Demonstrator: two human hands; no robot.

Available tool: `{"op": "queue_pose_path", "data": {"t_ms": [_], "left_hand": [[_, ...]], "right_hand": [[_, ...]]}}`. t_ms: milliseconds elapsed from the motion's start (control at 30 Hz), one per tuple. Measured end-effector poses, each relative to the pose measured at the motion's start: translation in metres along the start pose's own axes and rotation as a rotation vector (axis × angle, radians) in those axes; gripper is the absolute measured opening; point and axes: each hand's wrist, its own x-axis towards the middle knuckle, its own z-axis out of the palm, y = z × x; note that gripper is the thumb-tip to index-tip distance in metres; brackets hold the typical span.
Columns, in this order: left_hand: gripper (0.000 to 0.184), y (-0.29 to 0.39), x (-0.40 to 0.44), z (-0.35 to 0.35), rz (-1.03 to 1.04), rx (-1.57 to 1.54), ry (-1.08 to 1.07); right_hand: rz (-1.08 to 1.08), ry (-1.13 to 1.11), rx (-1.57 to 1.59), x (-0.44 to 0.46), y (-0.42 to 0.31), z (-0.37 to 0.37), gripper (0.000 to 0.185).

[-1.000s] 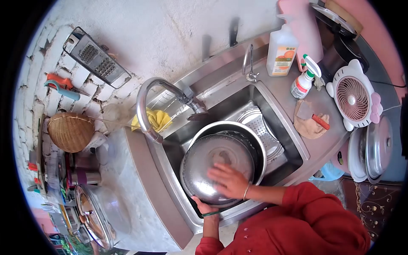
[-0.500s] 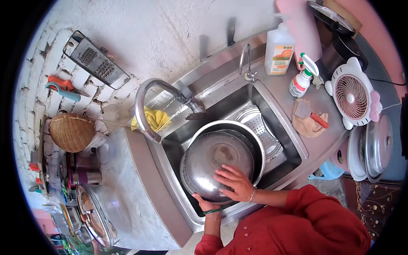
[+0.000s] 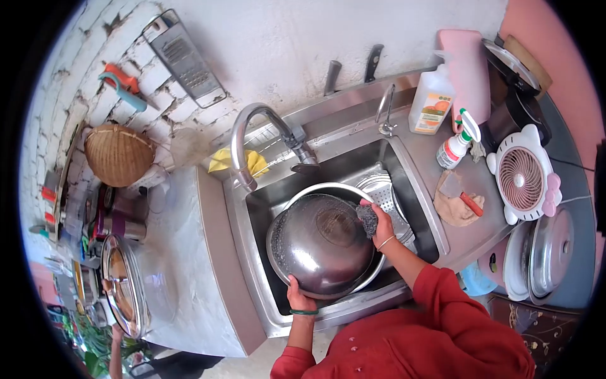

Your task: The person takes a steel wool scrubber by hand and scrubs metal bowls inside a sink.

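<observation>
A large steel bowl (image 3: 315,252) lies bottom-up and tilted, its wet outside facing me. Beneath it is a wider metal basin (image 3: 374,278), resting in the sink (image 3: 265,203). My left hand (image 3: 299,298) grips the bowl's near rim, with the thumb on the outside and the fingers hidden under the edge. At the bowl's right side, my right hand (image 3: 382,225) is closed on a dark grey steel wool scrubber (image 3: 367,221). A perforated metal piece (image 3: 379,184) shows behind the basin.
A curved faucet (image 3: 238,142) reaches over the sink's left side; a yellow cloth (image 3: 221,161) lies behind it. To the right are a spray bottle (image 3: 456,148), a large jug (image 3: 432,101), a scraper (image 3: 464,197) on a cloth and a fan (image 3: 519,174). Another person's arm (image 3: 115,354) shows lower left.
My right hand has moved from the bowl's base to its right side, and the scrubber now shows in it. My left hand still holds the near rim. The camera view has shifted.
</observation>
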Motion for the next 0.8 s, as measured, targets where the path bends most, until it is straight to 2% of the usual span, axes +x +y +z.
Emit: {"op": "queue_pose_path", "data": {"t_ms": [33, 67, 100, 133, 200, 233, 333, 467, 533, 600, 667, 733, 800], "left_hand": [[0.044, 0.003, -0.003, 0.004, 0.013, 0.057, -0.039], [0.041, 0.007, -0.006, 0.010, 0.027, 0.115, -0.079], [0.033, 0.010, -0.007, 0.012, 0.010, 0.088, -0.083], [0.033, 0.012, -0.009, 0.016, 0.025, 0.061, -0.074], [0.026, 0.016, -0.013, 0.024, 0.015, 0.163, -0.169], [0.022, 0.016, -0.015, 0.031, 0.043, 0.196, -0.192], [0.022, 0.023, -0.025, 0.049, 0.058, 0.370, -0.280], [0.022, 0.020, -0.024, 0.053, 0.084, 0.411, -0.341], [0.023, 0.022, -0.024, 0.059, 0.106, 0.371, -0.283], [0.025, 0.026, -0.022, 0.061, 0.140, 0.341, -0.299], [0.027, 0.030, -0.017, 0.056, 0.203, 0.418, -0.282], [0.027, 0.029, -0.010, 0.046, 0.211, 0.391, -0.277], [0.028, 0.035, -0.012, 0.046, 0.215, 0.355, -0.245]], "right_hand": [[0.100, -0.020, 0.221, -0.005, -0.009, 0.009, 0.041], [0.112, -0.041, 0.199, -0.013, -0.017, 0.017, 0.041], [0.211, -0.138, 0.305, -0.019, -0.025, 0.023, 0.043], [0.313, -0.232, 0.410, -0.022, -0.030, 0.026, 0.046], [0.317, -0.241, 0.319, -0.025, -0.038, 0.036, 0.052], [0.331, -0.265, 0.368, -0.030, -0.046, 0.043, 0.053], [0.347, -0.321, 0.377, -0.044, -0.065, 0.064, 0.056], [0.341, -0.335, 0.466, -0.050, -0.080, 0.079, 0.062], [0.334, -0.361, 0.499, -0.050, -0.094, 0.075, 0.064], [0.329, -0.317, 0.539, -0.044, -0.106, 0.067, 0.055], [0.298, -0.253, 0.367, -0.029, -0.117, 0.050, 0.038], [0.238, -0.114, 0.268, -0.017, -0.134, 0.041, 0.034], [0.197, -0.154, 0.290, -0.004, -0.159, 0.038, 0.029]]}}
